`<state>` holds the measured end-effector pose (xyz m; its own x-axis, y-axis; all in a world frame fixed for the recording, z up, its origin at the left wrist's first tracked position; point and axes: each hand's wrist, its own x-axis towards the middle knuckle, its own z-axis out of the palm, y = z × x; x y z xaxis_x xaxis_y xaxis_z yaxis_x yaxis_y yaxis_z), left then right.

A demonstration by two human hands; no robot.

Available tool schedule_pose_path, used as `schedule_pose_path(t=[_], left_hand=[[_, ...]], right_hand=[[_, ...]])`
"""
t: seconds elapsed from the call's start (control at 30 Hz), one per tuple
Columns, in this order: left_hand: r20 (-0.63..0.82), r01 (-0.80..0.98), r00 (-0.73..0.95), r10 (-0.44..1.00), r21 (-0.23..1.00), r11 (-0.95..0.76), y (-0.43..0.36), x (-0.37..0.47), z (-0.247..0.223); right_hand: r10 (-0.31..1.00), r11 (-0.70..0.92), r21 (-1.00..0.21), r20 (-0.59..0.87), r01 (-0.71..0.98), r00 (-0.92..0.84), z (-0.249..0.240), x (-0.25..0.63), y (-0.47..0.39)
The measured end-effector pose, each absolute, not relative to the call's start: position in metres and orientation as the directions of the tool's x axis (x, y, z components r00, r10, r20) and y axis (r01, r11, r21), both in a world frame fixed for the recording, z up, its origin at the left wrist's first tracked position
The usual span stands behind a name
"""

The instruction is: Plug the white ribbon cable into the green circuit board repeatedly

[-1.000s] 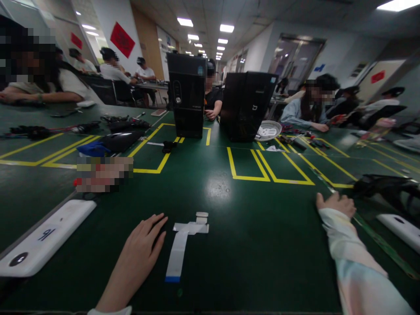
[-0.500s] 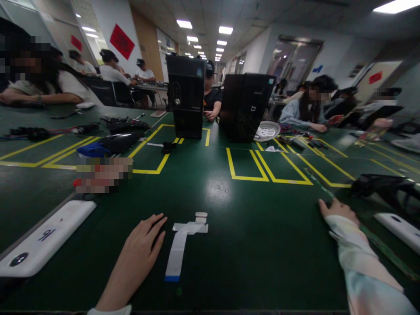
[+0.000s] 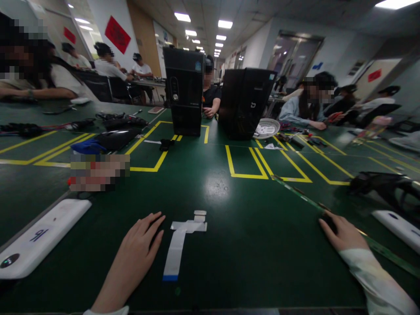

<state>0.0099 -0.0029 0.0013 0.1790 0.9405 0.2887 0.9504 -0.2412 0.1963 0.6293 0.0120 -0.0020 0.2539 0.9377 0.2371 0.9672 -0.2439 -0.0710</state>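
My left hand (image 3: 139, 245) rests palm down on the green table (image 3: 249, 245), its fingers loosely spread and holding nothing. Just right of its fingertips lies a white flat ribbon cable (image 3: 175, 251) with a blue end. On the right, the fingers of my right hand (image 3: 341, 232) are curled down onto a long, narrow green circuit strip (image 3: 303, 197), gripping its edge. That strip runs slantwise from the yellow tape past my right wrist.
Two black computer towers (image 3: 183, 92) (image 3: 246, 103) stand at the back, a white basket (image 3: 267, 128) beside them. White devices lie at left (image 3: 46, 236) and right (image 3: 397, 227). A black frame (image 3: 377, 186) is at right. People sit around the table.
My right hand has taken hold of the green strip, and the strip's far end has swung left toward the yellow tape. My left hand and the ribbon cable lie as before.
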Motion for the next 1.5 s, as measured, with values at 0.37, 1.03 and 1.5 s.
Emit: schedule_pose_path(t=[0.37, 1.03, 1.5], left_hand=[[0.302, 0.950, 0.182, 0.936, 0.191, -0.247, -0.002, 0.010, 0.001], [0.294, 0.946, 0.176, 0.940, 0.213, -0.244, -0.003, 0.011, 0.002], [0.289, 0.946, 0.179, 0.940, 0.210, -0.245, -0.003, 0.013, 0.006]], right_hand=[[0.895, 0.226, -0.076, 0.410, 0.971, -0.176, -0.005, 0.605, 0.017], [0.738, 0.653, -0.167, 0.359, 0.739, -0.571, 0.018, 0.366, 0.083], [0.778, 0.626, -0.234, 0.256, 0.744, -0.575, 0.024, 0.280, 0.065]])
